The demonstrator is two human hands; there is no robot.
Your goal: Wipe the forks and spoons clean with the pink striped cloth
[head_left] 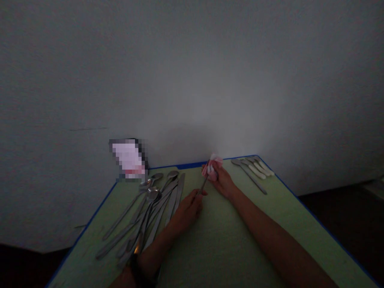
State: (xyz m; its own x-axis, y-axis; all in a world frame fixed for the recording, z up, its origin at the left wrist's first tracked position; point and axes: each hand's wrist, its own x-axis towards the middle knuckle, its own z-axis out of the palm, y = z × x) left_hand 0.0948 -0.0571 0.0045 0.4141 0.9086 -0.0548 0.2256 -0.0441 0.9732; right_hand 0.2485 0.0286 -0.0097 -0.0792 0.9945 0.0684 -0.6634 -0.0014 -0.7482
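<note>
My left hand is closed around the handle of a thin metal piece of cutlery, held slanting above the table. My right hand grips a pink and white cloth wrapped about the far end of that piece. The cloth hides its head, so whether it is a spoon, fork or knife cannot be told. Just left of my left hand lies a loose pile of metal cutlery, with spoons and knives among it.
Right of my hands, a long-handled metal spoon lies beside several white-handled pieces. A lit, blurred screen leans at the back left corner. The green table has a blue edge and meets a grey wall.
</note>
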